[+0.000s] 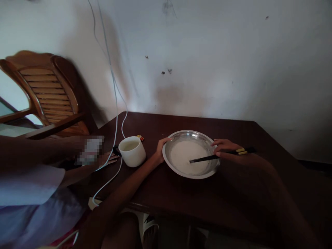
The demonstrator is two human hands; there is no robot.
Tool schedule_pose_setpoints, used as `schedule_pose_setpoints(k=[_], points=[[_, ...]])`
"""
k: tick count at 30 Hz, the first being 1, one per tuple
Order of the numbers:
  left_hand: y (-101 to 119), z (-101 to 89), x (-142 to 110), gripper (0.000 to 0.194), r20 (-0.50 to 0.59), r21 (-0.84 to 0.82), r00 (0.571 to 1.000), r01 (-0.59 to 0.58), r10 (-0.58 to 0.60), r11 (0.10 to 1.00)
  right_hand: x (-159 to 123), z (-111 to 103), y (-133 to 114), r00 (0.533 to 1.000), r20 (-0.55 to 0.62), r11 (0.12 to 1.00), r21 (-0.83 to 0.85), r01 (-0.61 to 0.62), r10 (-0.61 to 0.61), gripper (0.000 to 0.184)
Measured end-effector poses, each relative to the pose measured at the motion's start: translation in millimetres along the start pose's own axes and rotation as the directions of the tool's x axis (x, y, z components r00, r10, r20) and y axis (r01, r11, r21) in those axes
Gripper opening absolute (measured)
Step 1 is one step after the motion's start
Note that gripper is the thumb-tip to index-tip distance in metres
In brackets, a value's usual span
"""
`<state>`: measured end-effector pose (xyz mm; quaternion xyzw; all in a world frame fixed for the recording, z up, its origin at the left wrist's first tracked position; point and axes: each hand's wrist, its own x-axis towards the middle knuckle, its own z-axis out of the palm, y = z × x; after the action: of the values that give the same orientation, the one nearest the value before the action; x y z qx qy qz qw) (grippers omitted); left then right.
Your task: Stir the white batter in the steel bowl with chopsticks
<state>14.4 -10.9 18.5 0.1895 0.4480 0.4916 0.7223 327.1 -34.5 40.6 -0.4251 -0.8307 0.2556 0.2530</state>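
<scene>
A wide metal bowl [190, 176] rests on the dark wooden table, holding a pale, whitish mixture [188, 154]. My left hand [162, 148] grips the bowl's left rim, fingers on the outside and edge. In my right hand [228, 149] are dark chopsticks [204, 159] with gold bands near the upper end; their tips dip into the mixture near the bowl's middle. The fingers of that hand reach over the right rim. A white mug [133, 154] with a dark handle and pale liquid inside stands left of my left hand.
White cables [115, 103] hang down the wall and run over the table [228, 128] beside the mug. A small red and yellow item [140, 137] lies behind the mug. Another person [28, 183] sits at the left, near a wooden chair [52, 90].
</scene>
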Motion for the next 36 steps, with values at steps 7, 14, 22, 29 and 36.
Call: schedule_pose_setpoints(k=[7,14,22,29,36], points=[[-0.8,-2.2,2.5,0.021,0.018,-0.008,1.0,-0.001,0.001,1.0,12.7,13.4,10.6,0.977,-0.202,0.995,-0.055,-0.082,0.07,0.053],[-2.2,-6.9,6.0,0.017,0.051,0.0,0.999,-0.018,0.018,1.0,0.9,-4.2,-1.1,0.999,-0.004,0.998,0.029,-0.048,0.048,0.053],[-3.7,-12.9,13.0,0.017,0.064,-0.028,0.998,-0.005,0.007,1.0,10.9,9.0,21.8,0.969,-0.237,0.994,-0.065,-0.086,0.068,0.054],[-3.4,-8.8,9.7,0.019,0.044,-0.01,0.999,0.001,-0.001,1.0,1.7,0.8,-2.7,1.0,0.021,0.999,0.033,-0.017,0.016,0.05],[-2.9,-8.4,7.1,0.021,0.072,-0.021,0.997,0.016,-0.014,1.0,6.4,2.2,17.6,0.977,-0.208,0.995,-0.084,-0.061,0.042,0.06]])
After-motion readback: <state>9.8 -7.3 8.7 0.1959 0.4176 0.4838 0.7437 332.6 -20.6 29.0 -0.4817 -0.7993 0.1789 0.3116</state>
